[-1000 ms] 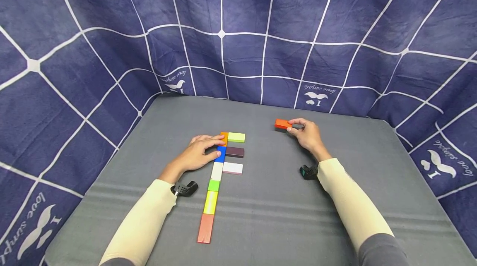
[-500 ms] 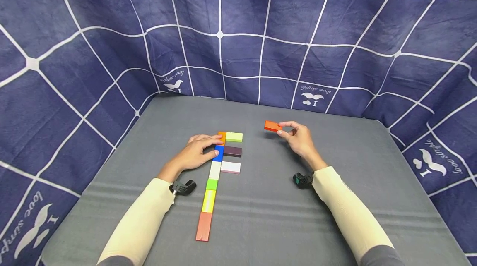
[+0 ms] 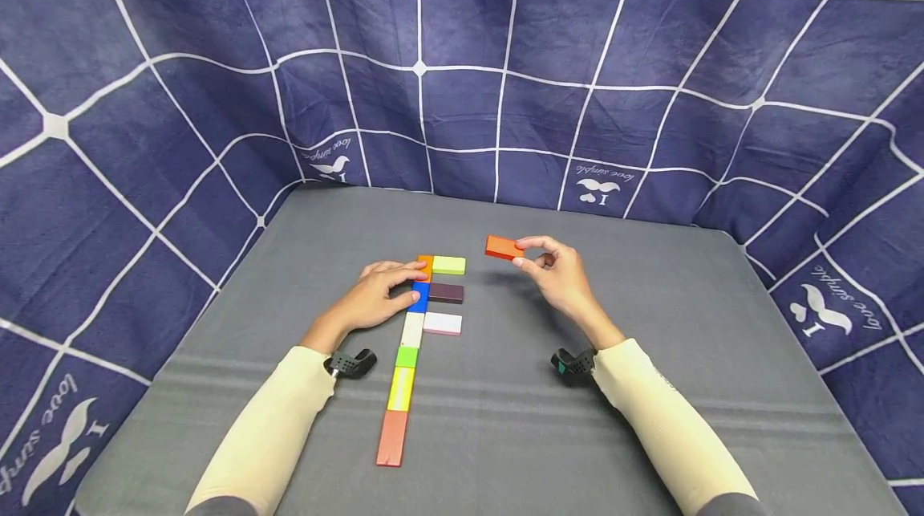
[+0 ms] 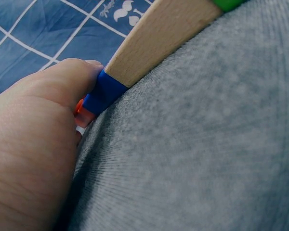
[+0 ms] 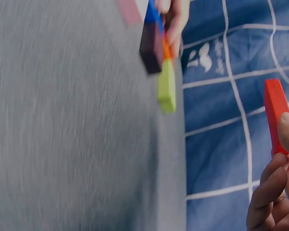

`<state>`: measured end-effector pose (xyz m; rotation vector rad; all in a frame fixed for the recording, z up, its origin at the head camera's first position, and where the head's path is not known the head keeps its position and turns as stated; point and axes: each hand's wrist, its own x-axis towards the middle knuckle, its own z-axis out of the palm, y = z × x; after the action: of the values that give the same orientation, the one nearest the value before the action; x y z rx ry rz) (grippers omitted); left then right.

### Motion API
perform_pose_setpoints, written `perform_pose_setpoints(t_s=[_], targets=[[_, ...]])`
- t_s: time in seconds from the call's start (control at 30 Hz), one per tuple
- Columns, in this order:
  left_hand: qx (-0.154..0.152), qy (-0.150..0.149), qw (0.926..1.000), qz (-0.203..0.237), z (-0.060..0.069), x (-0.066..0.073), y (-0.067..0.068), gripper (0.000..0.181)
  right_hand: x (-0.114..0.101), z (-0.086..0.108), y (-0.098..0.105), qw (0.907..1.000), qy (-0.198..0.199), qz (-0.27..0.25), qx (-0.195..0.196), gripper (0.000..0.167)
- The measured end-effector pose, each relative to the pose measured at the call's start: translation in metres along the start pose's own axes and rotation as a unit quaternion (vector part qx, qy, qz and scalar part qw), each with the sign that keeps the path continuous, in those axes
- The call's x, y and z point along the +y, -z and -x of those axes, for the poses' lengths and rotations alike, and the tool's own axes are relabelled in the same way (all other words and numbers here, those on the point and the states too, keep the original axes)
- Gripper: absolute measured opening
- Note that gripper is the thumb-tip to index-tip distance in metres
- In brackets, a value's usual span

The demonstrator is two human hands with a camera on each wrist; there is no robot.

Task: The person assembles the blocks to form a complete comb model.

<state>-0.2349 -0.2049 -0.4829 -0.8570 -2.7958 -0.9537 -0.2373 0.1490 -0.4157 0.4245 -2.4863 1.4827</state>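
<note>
My right hand point(image 3: 563, 279) pinches the near end of a red-orange block point(image 3: 501, 247) between thumb and fingers, held above the table. My left hand point(image 3: 371, 297) rests beside the top of a row of blocks; its fingers lie on the orange block point(image 3: 427, 258) and its thumb touches the blue block point(image 3: 419, 299). Below these, end to end, lie a pale wooden block point(image 3: 412, 331), a green block point(image 3: 407, 357), a yellow block point(image 3: 400, 389) and a salmon block point(image 3: 391, 438). A lime block point(image 3: 449, 265), dark purple block point(image 3: 446, 293) and white-pink block point(image 3: 443, 324) project rightward.
The blocks lie on a grey cloth-covered table point(image 3: 534, 436). Behind and at both sides hangs a dark blue curtain point(image 3: 462, 107) with white grid lines. Each wrist wears a black camera band, the left band point(image 3: 351, 363) and the right band point(image 3: 573, 362).
My right hand has carried the red-orange block leftward, closer to the lime block. The left hand keeps its place on the row, and the whole view has shifted slightly.
</note>
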Motion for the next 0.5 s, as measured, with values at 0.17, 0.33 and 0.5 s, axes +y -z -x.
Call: perform_pose_setpoints(t_s=[0.17, 0.33, 0.5], targets=[[0.002, 0.002, 1.0000, -0.003, 0.002, -0.002, 0.000, 0.040, -0.017, 0.011, -0.011, 0.9990, 0.000, -0.044, -0.006, 0.029], [0.001, 0.007, 1.0000, 0.000, 0.001, -0.001, 0.001, 0.040, -0.036, 0.025, -0.017, 0.9966, 0.002, -0.081, -0.011, 0.029], [-0.004, 0.002, 1.0000, -0.002, -0.001, -0.002, 0.003, 0.042, -0.061, 0.047, -0.022, 0.9928, 0.002, -0.118, -0.021, 0.027]])
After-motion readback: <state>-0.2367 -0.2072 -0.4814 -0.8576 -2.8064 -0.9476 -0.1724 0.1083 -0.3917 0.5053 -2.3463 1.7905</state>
